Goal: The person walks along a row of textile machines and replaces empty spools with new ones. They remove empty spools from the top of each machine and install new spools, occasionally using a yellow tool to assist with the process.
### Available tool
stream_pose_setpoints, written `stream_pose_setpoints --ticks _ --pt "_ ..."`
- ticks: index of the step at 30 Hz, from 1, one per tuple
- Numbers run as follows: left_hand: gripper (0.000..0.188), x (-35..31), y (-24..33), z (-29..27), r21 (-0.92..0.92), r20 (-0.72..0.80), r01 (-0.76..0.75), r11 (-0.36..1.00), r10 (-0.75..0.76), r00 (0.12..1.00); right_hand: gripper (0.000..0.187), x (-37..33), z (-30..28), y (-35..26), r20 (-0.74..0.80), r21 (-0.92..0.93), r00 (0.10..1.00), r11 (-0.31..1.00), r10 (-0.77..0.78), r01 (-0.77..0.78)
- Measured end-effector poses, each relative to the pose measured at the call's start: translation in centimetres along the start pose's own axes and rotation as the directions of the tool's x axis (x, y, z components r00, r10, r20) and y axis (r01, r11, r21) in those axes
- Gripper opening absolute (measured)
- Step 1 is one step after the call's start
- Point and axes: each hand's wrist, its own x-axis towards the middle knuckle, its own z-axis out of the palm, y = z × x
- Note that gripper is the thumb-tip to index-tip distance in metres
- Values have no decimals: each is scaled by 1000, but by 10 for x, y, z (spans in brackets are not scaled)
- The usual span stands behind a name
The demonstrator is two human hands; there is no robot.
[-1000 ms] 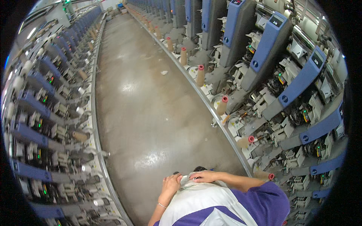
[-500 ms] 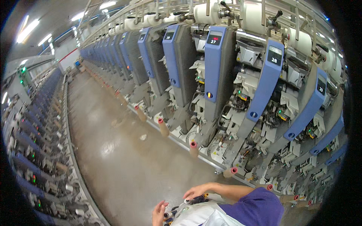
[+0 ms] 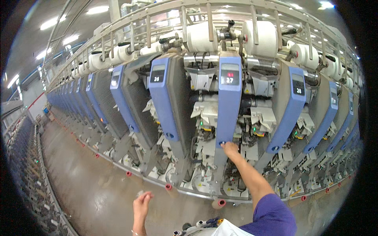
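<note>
My right hand [image 3: 230,148] reaches forward, its fingers closed on the small round rotary knob [image 3: 221,144] low on a blue machine panel [image 3: 229,114]. The fingers partly hide the knob. A dark display [image 3: 230,74] with red and white lit characters sits at the top of that panel. My left hand [image 3: 141,203] hangs in the air at the lower left, above the floor, fingers loosely bent and slightly apart, with nothing visible in it. Near my body, several yarn bobbins [image 3: 201,223] stand at the lower edge beside my white apron [image 3: 232,229].
A long row of winding units with blue panels [image 3: 160,102] curves along the aisle. White yarn cones [image 3: 260,38] lie above them behind a metal rail. Tan tubes with red ends [image 3: 221,203] stick out along the lower rail. Another machine row [image 3: 25,169] stands left of the grey floor [image 3: 94,185].
My right hand has moved from the bobbins at my body up to the panel's knob. My left hand has moved left, away from the bobbins. The view has turned right, closer to the machine.
</note>
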Motion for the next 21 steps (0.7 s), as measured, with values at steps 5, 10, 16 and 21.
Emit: stream_pose_setpoints --ticks 5,10,16,21 --pt "22 177 129 63 139 262 -435 890 390 883 47 1 18 -3 40 145 995 984 96 -101" --pt "28 290 237 165 139 333 -766 627 699 633 38 -5 34 8 267 928 961 251 67 -275" --pt "50 411 361 281 311 83 -895 321 929 362 39 -5 43 10 275 933 954 208 116 -295" --pt "68 501 428 338 535 -58 -793 291 949 310 36 -5 52 11 305 942 940 98 150 -321"
